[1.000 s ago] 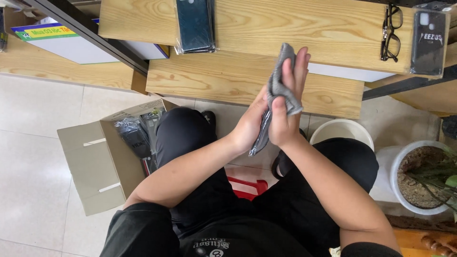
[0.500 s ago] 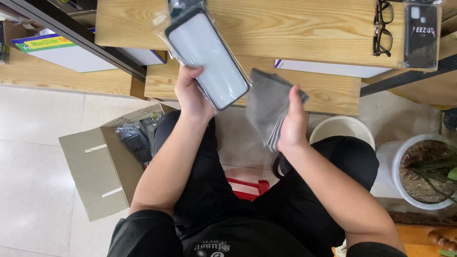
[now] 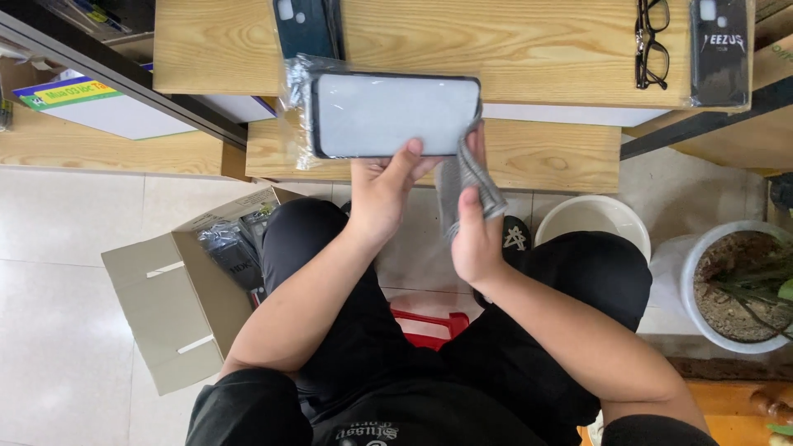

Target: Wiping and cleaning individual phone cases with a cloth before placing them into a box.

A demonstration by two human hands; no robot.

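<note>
Since half a second ago, phone (image 3: 396, 114) turned flat, screen up over wooden desk (image 3: 529, 157); left hand (image 3: 382, 188) pinches its lower edge, right hand (image 3: 472, 225) clutches soft grey cloth (image 3: 462, 183) against its right end; likely rigid, slick, fragile, so grip edges.

The pale wooden surface (image 3: 545, 41) carries black glasses (image 3: 652, 41) and two dark phone cases (image 3: 720, 49) — well apart. On the tiled floor (image 3: 74, 330) — an open cardboard box (image 3: 165, 318).

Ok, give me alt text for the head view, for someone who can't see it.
A seated person's left hand holds a phone flat over a wooden shelf, while the right hand presses a grey cloth to its end. An open cardboard box sits on the floor.
</note>
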